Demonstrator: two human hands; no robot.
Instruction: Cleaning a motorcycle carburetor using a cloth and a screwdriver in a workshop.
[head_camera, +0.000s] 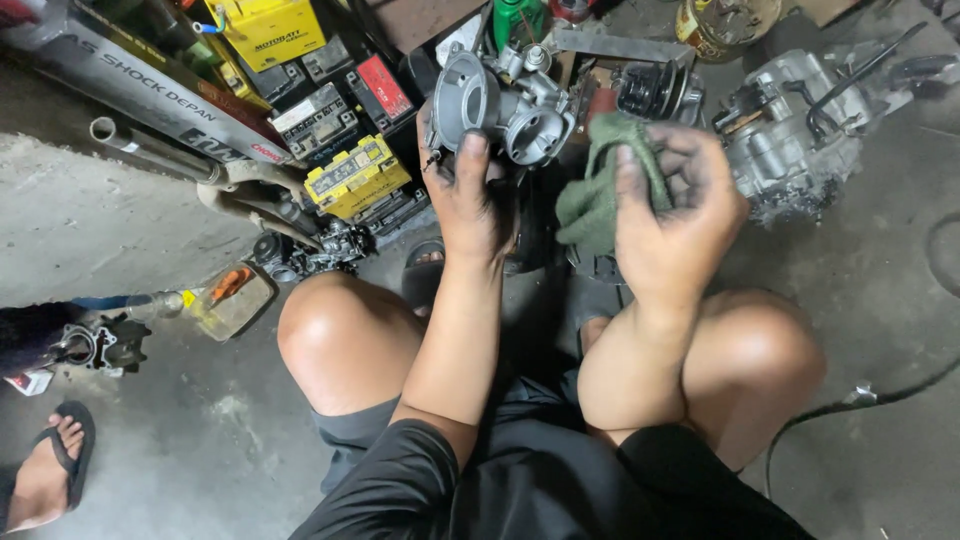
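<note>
Your left hand (468, 205) is clamped on the grey carburetor (500, 100); to its right, your right hand (678, 215) grips the green rag (598, 185)

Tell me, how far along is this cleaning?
Done: the carburetor is off any engine and its grey body looks fairly clean. In hand: the left hand holds it up while the right hand grips a green rag beside it. Left: both hands are grimy, and the rag is not touching the part.
</note>
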